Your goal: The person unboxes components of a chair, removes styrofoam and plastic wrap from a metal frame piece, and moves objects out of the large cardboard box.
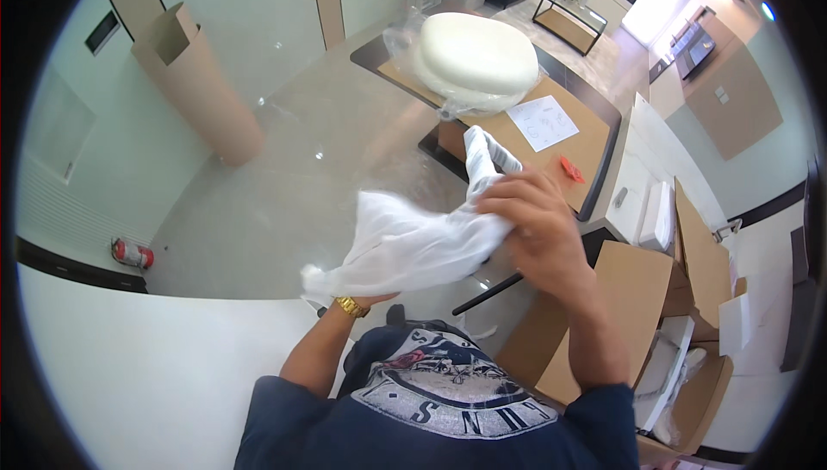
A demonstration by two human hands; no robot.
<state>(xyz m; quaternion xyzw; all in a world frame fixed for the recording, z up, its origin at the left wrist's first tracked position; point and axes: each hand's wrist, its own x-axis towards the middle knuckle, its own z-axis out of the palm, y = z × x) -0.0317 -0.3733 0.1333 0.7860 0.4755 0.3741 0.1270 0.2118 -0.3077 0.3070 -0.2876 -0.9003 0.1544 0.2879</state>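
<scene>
A crumpled, soft white packing sheet (413,250) hangs in front of my body, one twisted end of it standing up past my fingers. My right hand (538,224) is closed around its upper right part and slightly blurred. Below the sheet's lower left side is my left hand (372,300), with a gold watch (351,306) on the wrist; the sheet covers its fingers. Beyond, on a brown-covered table (482,130), sits a cream rounded cushion-like seat (479,55) in clear plastic. A printed paper sheet (543,122) and a small red item (571,169) lie near it.
Opened cardboard boxes (624,298) with packing stand at my right. To the left are a white counter (172,367), a cardboard roll (202,95) leaning upright and a fire extinguisher (132,253). A black bar (487,294) sticks out below my right hand.
</scene>
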